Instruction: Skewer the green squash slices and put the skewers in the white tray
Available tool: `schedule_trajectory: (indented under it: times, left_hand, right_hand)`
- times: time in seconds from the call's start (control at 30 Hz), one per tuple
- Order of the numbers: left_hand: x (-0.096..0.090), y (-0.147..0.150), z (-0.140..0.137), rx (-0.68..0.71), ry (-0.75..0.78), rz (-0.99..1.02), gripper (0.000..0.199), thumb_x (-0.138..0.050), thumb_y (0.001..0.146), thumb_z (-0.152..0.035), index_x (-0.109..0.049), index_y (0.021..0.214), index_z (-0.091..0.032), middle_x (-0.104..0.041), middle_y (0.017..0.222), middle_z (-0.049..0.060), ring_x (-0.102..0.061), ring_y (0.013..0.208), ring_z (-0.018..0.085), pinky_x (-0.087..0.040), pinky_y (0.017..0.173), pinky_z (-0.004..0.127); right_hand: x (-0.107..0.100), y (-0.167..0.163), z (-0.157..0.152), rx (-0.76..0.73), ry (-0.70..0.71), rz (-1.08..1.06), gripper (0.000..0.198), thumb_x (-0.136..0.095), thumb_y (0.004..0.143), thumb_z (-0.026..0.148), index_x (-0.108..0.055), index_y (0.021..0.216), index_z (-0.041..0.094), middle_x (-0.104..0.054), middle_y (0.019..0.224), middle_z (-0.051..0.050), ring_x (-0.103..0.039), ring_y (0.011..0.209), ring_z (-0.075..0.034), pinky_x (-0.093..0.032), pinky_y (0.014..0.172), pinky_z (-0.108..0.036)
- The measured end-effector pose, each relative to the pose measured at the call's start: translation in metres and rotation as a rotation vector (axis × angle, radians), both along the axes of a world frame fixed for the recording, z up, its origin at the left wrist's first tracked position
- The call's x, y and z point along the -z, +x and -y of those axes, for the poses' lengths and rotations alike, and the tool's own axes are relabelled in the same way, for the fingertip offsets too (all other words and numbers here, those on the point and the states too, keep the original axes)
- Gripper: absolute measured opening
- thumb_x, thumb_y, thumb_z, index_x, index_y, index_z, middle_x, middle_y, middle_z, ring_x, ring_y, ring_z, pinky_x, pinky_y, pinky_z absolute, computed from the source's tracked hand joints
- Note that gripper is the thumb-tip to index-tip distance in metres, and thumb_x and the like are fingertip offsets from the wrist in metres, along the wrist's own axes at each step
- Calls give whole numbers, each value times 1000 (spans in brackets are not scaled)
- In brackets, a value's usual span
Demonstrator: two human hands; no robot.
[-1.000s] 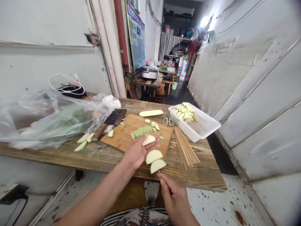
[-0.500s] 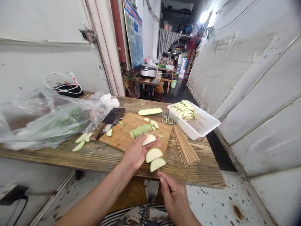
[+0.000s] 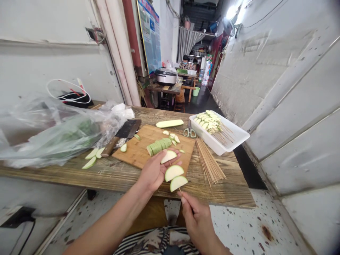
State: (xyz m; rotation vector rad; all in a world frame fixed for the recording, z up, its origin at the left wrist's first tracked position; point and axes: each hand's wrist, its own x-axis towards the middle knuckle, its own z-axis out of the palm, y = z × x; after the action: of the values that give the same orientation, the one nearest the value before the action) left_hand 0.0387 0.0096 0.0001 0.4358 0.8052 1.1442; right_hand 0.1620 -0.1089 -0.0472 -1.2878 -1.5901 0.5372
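My right hand (image 3: 198, 216) pinches the lower end of a thin bamboo skewer (image 3: 180, 190). Two half-round zucchini slices (image 3: 174, 173) with green rims are threaded along it. At its far end, my left hand (image 3: 152, 171) holds a third zucchini slice (image 3: 168, 156) between thumb and fingers. Just beyond the left hand, a row of cut zucchini pieces (image 3: 159, 146) rests on a wooden cutting board (image 3: 135, 150). Small end pieces (image 3: 174, 138) lie scattered near the board's far right corner.
Right of the board lie loose bamboo skewers (image 3: 209, 163) and scissors (image 3: 189, 132); a white tray (image 3: 235, 140) holds filled skewers. A zucchini half (image 3: 169, 123) lies behind the board. Leftward are a cleaver (image 3: 129, 128) and plastic bag (image 3: 53, 138). A person (image 3: 185, 63) sits far back.
The camera view has shifted slightly. Both hands keep nearly the same position and grip, with the three slices in the same arrangement. The distant person's head has risen a little.
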Motion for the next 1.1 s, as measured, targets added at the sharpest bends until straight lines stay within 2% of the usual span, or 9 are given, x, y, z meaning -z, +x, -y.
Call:
schedule_trajectory:
  times: [0.47,0.8,0.93,1.1]
  left_hand:
    - [1,0,2,-5,7,-35,15,-50,83,-14,-63,86,-9,-70,95,13,-66,91,25,-54,84,42]
    - [1,2,4,7,-15,-30,16,-49,84,-15,-63,87,-8,-69,97,15,-66,91,24,-53,85,42]
    - [2,2,5,7,-5,-14,15,-51,83,-16,-63,88,-8,-69,99,15,-65,93,23,-54,84,42]
    - [2,3,5,14,-4,-10,16,-51,84,-16,-64,88,-8,-68,101,16,-64,94,24,-54,83,42]
  right_hand:
    - [2,-4,0,-10,-43,-37,29,-43,92,23,-70,102,17,-74,87,-9,-71,75,-17,-55,68,-22]
    - [1,-3,0,-1,-31,-33,28,-44,91,20,-70,100,14,-74,85,-10,-70,74,-17,-55,70,-22]
    - [2,-4,1,-5,-30,-36,28,-44,90,19,-70,100,14,-74,81,-9,-69,68,-16,-55,68,-21]
    - [4,-3,0,-4,-40,-45,28,-45,90,18,-70,100,13,-74,85,-11,-70,74,-17,-54,70,-21]
